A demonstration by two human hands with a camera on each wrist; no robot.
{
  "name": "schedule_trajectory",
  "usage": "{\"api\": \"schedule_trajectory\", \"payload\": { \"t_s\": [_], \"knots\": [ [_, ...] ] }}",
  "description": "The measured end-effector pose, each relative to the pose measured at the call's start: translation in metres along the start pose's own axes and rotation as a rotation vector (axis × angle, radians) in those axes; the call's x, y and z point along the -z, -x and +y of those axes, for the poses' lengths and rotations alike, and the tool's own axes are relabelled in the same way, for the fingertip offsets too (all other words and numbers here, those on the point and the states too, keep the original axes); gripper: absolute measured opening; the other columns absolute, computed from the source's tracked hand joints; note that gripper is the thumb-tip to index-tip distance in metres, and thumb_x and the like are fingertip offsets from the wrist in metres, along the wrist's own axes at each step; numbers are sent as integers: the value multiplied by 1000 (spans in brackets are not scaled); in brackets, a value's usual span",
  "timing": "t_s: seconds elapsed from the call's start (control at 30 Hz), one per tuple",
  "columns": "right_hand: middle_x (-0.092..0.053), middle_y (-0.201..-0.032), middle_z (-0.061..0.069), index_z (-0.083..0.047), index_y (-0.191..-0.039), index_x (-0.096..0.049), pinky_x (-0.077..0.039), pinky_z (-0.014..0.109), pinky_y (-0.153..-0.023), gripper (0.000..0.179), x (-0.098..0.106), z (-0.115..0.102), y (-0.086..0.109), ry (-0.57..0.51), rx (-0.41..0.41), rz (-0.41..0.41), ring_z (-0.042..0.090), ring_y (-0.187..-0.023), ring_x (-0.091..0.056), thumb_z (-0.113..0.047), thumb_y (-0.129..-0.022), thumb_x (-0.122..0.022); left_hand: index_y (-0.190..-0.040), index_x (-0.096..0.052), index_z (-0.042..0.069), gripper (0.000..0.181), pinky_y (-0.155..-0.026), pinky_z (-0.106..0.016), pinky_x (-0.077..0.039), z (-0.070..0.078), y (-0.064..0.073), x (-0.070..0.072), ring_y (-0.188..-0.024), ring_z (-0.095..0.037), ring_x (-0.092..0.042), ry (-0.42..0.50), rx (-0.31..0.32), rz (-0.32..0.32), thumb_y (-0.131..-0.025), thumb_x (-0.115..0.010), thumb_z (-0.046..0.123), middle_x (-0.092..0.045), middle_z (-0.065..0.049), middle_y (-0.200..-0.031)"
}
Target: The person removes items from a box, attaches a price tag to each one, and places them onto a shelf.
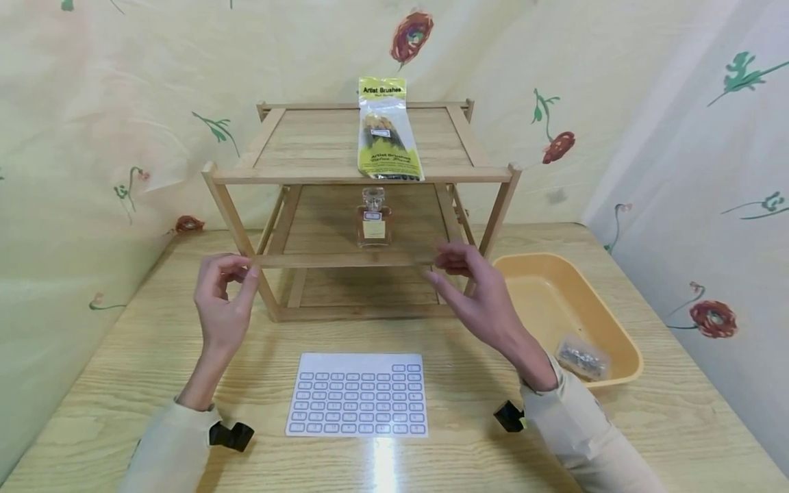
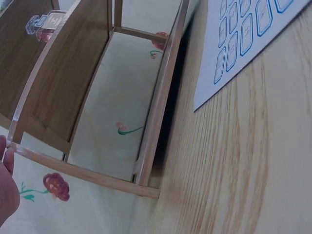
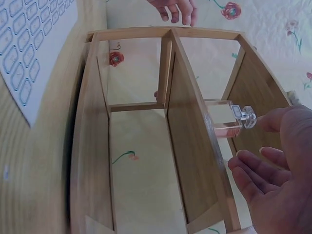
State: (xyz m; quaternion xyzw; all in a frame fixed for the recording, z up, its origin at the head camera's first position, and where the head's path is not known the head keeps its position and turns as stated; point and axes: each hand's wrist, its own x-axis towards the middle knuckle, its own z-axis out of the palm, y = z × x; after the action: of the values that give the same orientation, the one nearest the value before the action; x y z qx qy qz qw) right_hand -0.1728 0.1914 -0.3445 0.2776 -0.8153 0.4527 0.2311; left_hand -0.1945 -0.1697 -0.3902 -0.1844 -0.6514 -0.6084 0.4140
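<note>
While facing a white card (image 1: 356, 397) of print too small to read, holds left hand (image 1: 224, 301), fingers loosely bent, beside the wooden rack (image 1: 364, 313); has right hand (image 1: 477, 294), thumb and fingers apart, near a perfume bottle (image 1: 373, 222), label illegible, on the middle shelf (image 1: 327, 226); sees "Artist Brushes" on a packet (image 1: 388, 133) above.

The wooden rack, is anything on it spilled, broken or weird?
Nothing looks spilled or broken, and the glass bottle stands upright on the middle shelf. Only the brush packet on the top shelf looks slightly odd: its top shows past the back rail and its bottom overlaps the front rail.
</note>
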Motion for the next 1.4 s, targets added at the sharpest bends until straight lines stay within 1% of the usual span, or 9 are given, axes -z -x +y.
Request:
{"api": "schedule_trajectory", "payload": {
  "t_s": [0.27, 0.4, 0.53, 0.63, 0.8, 0.87, 1.07, 1.2, 1.4],
  "knots": [
    [-68, -115, 16, 7, -128, -59, -52, 32, -94, 36, 6, 3, 12, -3, -3, 15, 29, -106, -66, 3, -94, -72, -98, -61, -19, 12, -78, -19, -49, -2, 9, -8, -88, -9, -57, 25, -33, -74, -86, -63, -17, -57, 4, -103],
    [-69, -114, 16, 7, -126, -60, -51, 24, -93, 35, 9, 6, 17, -12, 17, 33, 29, -103, -66, 7, -93, -71, -98, -63, -15, 14, -79, -19, -50, -6, 15, -13, -88, -10, -59, 56, -51, -136, -84, -62, -19, -62, -7, -100],
    [-70, -112, 17, 7, -121, -60, -51, 22, -92, 31, 12, 9, 24, 9, 5, 37, 27, -101, -66, 8, -92, -71, -99, -65, -15, 16, -79, -20, -52, -9, 21, -18, -88, -11, -61, 87, -46, -196, -83, -62, -20, -65, -13, -97],
    [-70, -112, 16, 7, -120, -60, -51, 21, -92, 30, 15, 10, 28, 22, -7, 36, 26, -101, -66, 8, -92, -71, -102, -65, -16, 18, -80, -21, -54, -9, 26, -22, -91, -11, -64, 106, -16, -265, -85, -63, -20, -67, -14, -99],
    [-70, -112, 13, 7, -120, -61, -50, 20, -93, 29, 19, 11, 33, 38, -13, 22, 25, -102, -66, 10, -92, -70, -109, -68, -12, 20, -83, -23, -57, -8, 35, -31, -94, -17, -67, 126, 38, -384, -90, -65, -15, -68, -27, -104],
    [-69, -112, 13, 7, -119, -61, -50, 20, -93, 28, 21, 12, 35, 40, -17, 17, 24, -101, -66, 10, -92, -70, -111, -69, -10, 21, -84, -24, -57, -7, 38, -37, -94, -18, -67, 133, 66, -411, -91, -66, -15, -69, -25, -105],
    [-70, -109, 11, 6, -117, -62, -51, 21, -92, 27, 27, 14, 42, 44, -30, 16, 20, -100, -65, 12, -92, -69, -114, -69, -7, 26, -86, -22, -56, 3, 44, -52, -98, -11, -66, 125, 162, -472, -89, -68, -16, -71, -11, -110],
    [-70, -108, 10, 6, -115, -63, -51, 20, -90, 25, 31, 16, 46, 56, -27, 33, 18, -99, -65, 13, -92, -69, -117, -68, -6, 26, -86, -24, -56, 7, 47, -61, -100, -12, -66, 134, 227, -514, -92, -69, -11, -70, -19, -112],
    [-71, -109, 10, 6, -116, -65, -50, 19, -91, 25, 38, 19, 51, 69, -44, 55, 15, -99, -65, 12, -92, -69, -121, -68, -3, 25, -90, -29, -56, 11, 52, -76, -104, -16, -66, 159, 339, -571, -96, -68, -3, -69, -21, -117]
  ]
}}
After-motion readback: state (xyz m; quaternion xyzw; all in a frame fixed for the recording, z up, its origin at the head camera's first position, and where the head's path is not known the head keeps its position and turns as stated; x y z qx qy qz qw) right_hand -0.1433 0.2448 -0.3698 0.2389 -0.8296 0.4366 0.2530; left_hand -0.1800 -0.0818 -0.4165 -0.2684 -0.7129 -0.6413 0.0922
